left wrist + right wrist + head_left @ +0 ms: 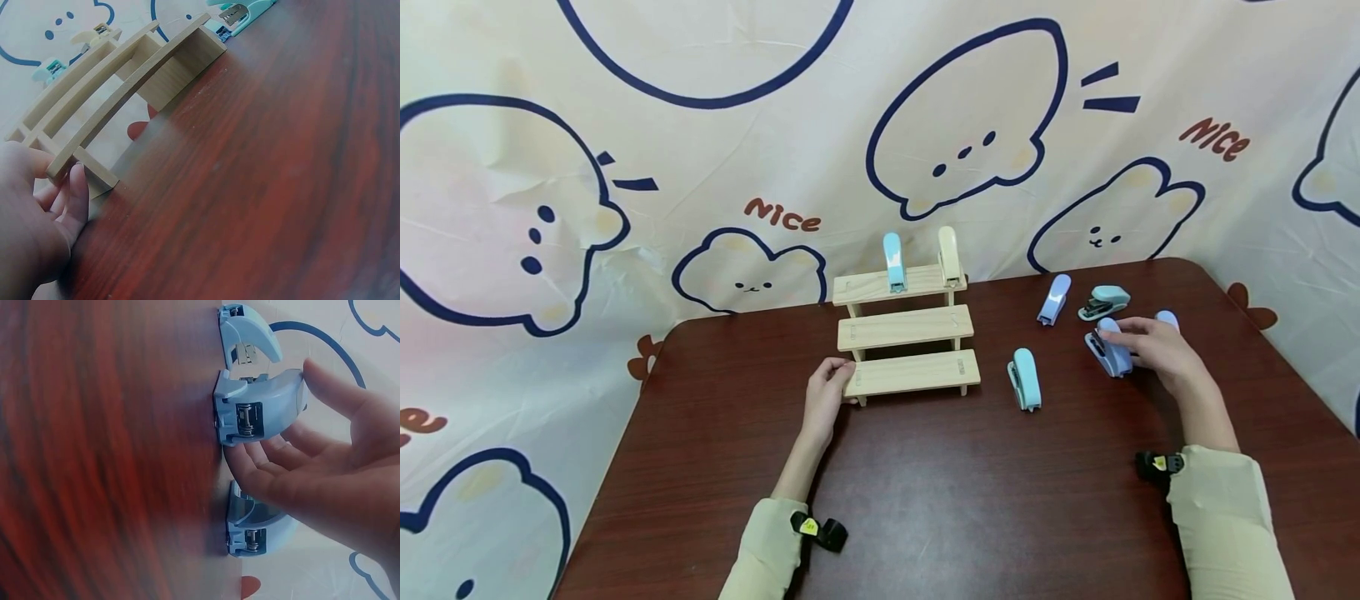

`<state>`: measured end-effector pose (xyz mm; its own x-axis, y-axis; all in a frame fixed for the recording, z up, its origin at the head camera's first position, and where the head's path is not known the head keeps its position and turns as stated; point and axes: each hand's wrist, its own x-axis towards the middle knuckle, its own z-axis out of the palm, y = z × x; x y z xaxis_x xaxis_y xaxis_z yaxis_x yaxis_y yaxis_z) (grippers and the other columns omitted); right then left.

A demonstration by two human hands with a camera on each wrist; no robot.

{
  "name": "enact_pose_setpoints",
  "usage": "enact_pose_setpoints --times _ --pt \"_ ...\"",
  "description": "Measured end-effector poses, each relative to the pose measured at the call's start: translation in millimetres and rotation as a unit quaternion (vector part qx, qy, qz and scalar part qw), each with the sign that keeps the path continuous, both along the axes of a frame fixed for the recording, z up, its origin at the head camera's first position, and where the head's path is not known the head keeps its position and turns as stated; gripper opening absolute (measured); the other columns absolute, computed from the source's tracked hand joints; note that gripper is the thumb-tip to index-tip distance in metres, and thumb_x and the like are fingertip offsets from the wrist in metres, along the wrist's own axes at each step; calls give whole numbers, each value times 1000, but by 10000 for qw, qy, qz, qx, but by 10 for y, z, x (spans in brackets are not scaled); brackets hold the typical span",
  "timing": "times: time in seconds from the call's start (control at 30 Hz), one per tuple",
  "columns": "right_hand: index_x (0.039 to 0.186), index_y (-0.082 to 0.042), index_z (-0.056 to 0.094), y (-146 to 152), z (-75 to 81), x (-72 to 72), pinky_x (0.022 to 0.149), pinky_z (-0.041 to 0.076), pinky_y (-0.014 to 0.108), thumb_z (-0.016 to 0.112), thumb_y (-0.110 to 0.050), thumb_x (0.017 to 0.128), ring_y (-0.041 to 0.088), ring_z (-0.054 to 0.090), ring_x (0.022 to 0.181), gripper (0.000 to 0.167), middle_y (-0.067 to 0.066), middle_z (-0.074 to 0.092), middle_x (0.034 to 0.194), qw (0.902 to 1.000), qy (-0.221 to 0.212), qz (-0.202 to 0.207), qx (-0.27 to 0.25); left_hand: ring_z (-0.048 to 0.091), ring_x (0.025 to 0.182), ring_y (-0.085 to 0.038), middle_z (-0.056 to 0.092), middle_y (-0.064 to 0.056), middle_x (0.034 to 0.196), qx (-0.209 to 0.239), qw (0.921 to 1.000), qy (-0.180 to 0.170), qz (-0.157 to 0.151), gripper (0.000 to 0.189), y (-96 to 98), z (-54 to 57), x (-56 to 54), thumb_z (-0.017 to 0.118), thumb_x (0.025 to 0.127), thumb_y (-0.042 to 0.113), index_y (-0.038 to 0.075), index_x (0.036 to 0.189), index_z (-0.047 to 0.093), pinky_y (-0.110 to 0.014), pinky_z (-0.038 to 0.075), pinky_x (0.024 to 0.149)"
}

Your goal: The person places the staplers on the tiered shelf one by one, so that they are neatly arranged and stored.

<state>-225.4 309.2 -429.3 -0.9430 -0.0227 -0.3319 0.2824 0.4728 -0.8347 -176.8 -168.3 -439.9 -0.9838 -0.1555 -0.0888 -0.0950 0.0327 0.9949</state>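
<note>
My left hand (pixel 823 396) pinches the left end of the lowest board of a three-step wooden display rack (pixel 917 373). In the left wrist view, the thumb lies over the board's end and fingers sit beneath it. On the right, my right hand (pixel 1168 354) holds a periwinkle-blue stapler (pixel 1118 357), which is on or just above the table; I cannot tell which. The right wrist view has the thumb at the top end of this stapler (pixel 275 406) and fingers along its side. A light-blue stapler (pixel 894 261) and a cream stapler (pixel 950 254) stand on the top board.
A teal stapler (pixel 1025 380) stands right of the rack. Farther back are a lavender stapler (pixel 1055 300) and a green stapler (pixel 1105 302); another bluish stapler (pixel 1167 318) is partly hidden behind my right hand. A printed cloth (pixel 970 100) hangs behind the brown table (pixel 715 467).
</note>
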Motion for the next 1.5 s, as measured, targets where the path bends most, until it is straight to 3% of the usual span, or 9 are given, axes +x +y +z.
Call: enact_pose_setpoints --times 0.23,0.4,0.5,0.63,0.73,0.93,1.07,1.33,1.5 --pt "153 16 26 15 0 16 78 52 14 64 -31 105 41 47 122 77 39 29 152 9994 106 284 146 58 64 -9 59 -3 86 1 10000 -4 -7 20 -3 5 1 58 103 7 -10 110 62 -26 55 59" --pt "152 19 25 15 33 23 86 58 23 64 -32 105 17 62 104 80 40 33 149 9988 182 378 248 58 64 -9 59 -3 86 -27 10000 -16 4 19 -14 -3 -3 58 103 8 -9 110 63 -27 56 60" --pt "151 20 27 1 56 25 88 59 27 65 -32 104 7 64 94 80 41 36 147 9985 246 374 319 58 64 -9 59 -3 87 -31 10000 -54 16 20 -51 -114 -71 57 104 8 -10 111 62 -27 56 60" --pt "147 21 34 -32 79 27 84 61 28 65 -31 104 14 66 96 75 41 42 142 9964 422 419 606 58 65 -10 58 -2 87 12 10000 -63 49 22 -95 -303 -164 58 104 11 -8 112 63 -26 55 58" --pt "145 21 37 -52 88 26 84 62 31 65 -29 104 23 66 101 70 42 46 139 9946 533 465 763 58 65 -9 58 -2 88 45 9999 -18 100 22 -98 -357 -180 60 104 14 -6 112 64 -24 54 56" --pt "145 22 37 -63 97 37 84 62 36 61 -25 106 33 64 106 66 44 49 137 9931 665 460 846 58 65 -10 59 -4 89 13 9998 60 183 23 -87 -383 -172 63 103 18 -4 111 64 -24 54 56" --pt "143 22 39 -63 98 47 81 63 34 59 -24 107 32 65 103 62 44 52 134 9911 832 367 969 59 65 -10 59 -4 90 -15 9999 36 151 24 -80 -370 -161 63 103 18 -4 112 64 -24 54 56" --pt "141 20 44 -76 97 63 71 58 19 61 -22 106 32 63 102 57 43 54 133 9899 990 52 1010 58 67 -11 59 -3 92 -87 9999 25 117 25 -83 -366 -161 61 104 18 -5 114 64 -26 55 57" --pt "143 18 45 -78 92 75 69 56 15 60 -23 106 30 60 105 58 40 49 140 9927 923 -359 695 59 66 -11 59 -5 91 -126 9998 17 173 22 -86 -390 -174 61 104 16 -4 112 65 -24 55 57"
